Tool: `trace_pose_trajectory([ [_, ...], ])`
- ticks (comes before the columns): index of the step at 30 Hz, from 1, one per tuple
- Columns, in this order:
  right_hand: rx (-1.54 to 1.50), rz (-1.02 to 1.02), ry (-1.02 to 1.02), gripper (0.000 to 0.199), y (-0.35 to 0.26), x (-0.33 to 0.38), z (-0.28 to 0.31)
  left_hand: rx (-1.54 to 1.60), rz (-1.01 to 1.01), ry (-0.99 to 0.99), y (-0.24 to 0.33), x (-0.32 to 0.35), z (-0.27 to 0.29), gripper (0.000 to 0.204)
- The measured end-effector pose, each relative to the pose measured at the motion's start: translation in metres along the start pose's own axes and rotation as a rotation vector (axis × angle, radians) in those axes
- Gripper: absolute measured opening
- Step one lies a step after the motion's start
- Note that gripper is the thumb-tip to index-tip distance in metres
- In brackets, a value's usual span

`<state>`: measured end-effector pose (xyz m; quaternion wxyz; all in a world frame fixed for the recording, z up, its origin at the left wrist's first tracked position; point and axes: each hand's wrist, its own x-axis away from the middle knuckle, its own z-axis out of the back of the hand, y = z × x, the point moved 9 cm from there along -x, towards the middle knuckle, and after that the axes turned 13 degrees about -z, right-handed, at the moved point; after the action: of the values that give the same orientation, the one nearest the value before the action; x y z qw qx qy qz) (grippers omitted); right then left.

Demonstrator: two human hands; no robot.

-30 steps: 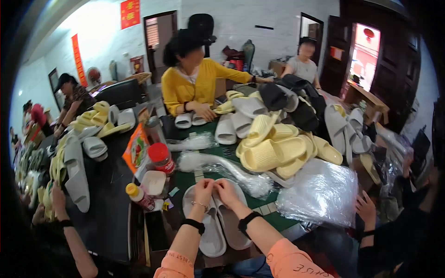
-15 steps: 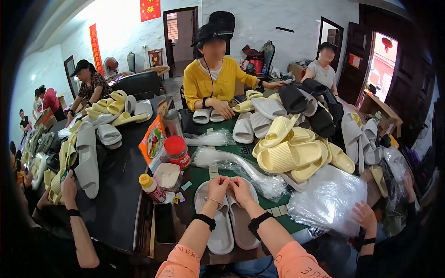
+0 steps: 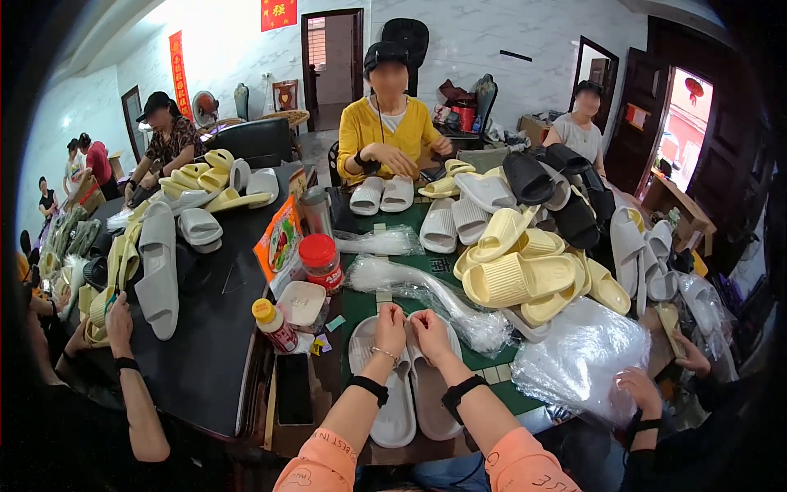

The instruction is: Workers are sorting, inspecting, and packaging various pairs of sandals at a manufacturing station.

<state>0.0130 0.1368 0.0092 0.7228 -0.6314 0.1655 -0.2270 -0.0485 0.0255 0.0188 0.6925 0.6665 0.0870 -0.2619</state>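
A pair of grey slippers lies side by side at the near edge of the green mat, soles down: a left slipper (image 3: 392, 418) and a right slipper (image 3: 436, 410). Above their straps, my left hand (image 3: 390, 330) is closed in a pinch. My right hand (image 3: 428, 336) is pinched too, close beside it with a small gap between. Whatever the fingertips hold is too small to make out. Beyond my hands lies a bundle of thin clear plastic fasteners (image 3: 426, 291) in a clear bag.
Yellow slippers (image 3: 516, 279) are heaped right of the mat, beside a stack of clear plastic bags (image 3: 578, 361) under a co-worker's hand (image 3: 639, 392). Left stand a red-lidded jar (image 3: 320, 262), a yellow-capped bottle (image 3: 273, 324) and a phone (image 3: 293, 389). A co-worker in yellow (image 3: 389, 139) sits opposite.
My hands have drawn slightly apart above the slippers. The co-worker in yellow has brought an arm back from the pile. The whole view has shifted a little.
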Motion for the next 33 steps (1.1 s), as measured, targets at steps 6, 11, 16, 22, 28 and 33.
trace_pose_trajectory([
  [6, -0.01, -0.016, 0.005, 0.007, -0.006, 0.005, -0.004, 0.046, 0.043, 0.018, -0.006, -0.001, 0.007, 0.009],
  [11, 0.042, 0.003, 0.046, 0.008, -0.007, 0.007, 0.003, 0.056, 0.056, 0.009, -0.007, 0.0, 0.002, 0.009],
  [16, 0.078, 0.073, 0.015, 0.011, -0.018, 0.008, -0.009, 0.01, -0.026, 0.039, -0.028, -0.003, 0.01, 0.014],
  [22, -0.041, 0.058, 0.019, 0.01, -0.013, 0.006, -0.001, -0.068, -0.025, -0.043, -0.009, -0.005, 0.001, 0.013],
  [28, 0.035, 0.089, 0.058, 0.012, -0.011, 0.007, -0.001, -0.021, 0.008, -0.1, -0.002, -0.003, -0.001, 0.012],
  [33, 0.091, 0.07, 0.105, 0.011, -0.002, 0.002, 0.008, -0.042, -0.005, -0.081, 0.005, -0.001, -0.008, 0.013],
])
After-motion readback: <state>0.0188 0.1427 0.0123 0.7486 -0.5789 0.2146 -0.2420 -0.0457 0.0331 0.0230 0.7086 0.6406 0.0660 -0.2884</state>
